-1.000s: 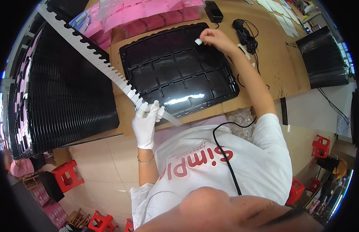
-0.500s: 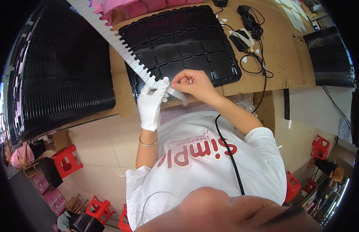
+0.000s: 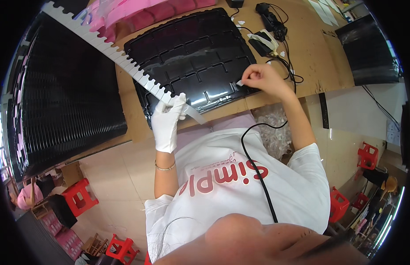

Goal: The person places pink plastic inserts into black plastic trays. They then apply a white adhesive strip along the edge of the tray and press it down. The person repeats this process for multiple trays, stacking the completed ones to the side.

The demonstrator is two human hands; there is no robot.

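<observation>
My left hand (image 3: 165, 128), in a white glove, is closed around the lower part of a long white strip (image 3: 112, 53) with a notched edge. The strip slants up to the far left, past the corner of a black moulded plastic tray (image 3: 187, 73), and its short tail hangs below the glove. Bare, my right hand (image 3: 266, 80) is at the tray's near right corner, thumb and fingertips pinched on a small white piece (image 3: 239, 83). Whether that piece touches the tray, I cannot tell.
A tall stack of black trays (image 3: 72, 84) stands left, more black trays (image 3: 368, 53) far right. Pink packaging (image 3: 134, 13) lies behind. Black adapters and a coiled cable (image 3: 280, 33) sit back right among white scraps. A clear plastic bag (image 3: 273, 137) is below the table edge.
My right hand has moved away from the strip, rightward to the tray's near right corner, with the small white piece. My left hand still grips the strip. The whole view has shifted slightly.
</observation>
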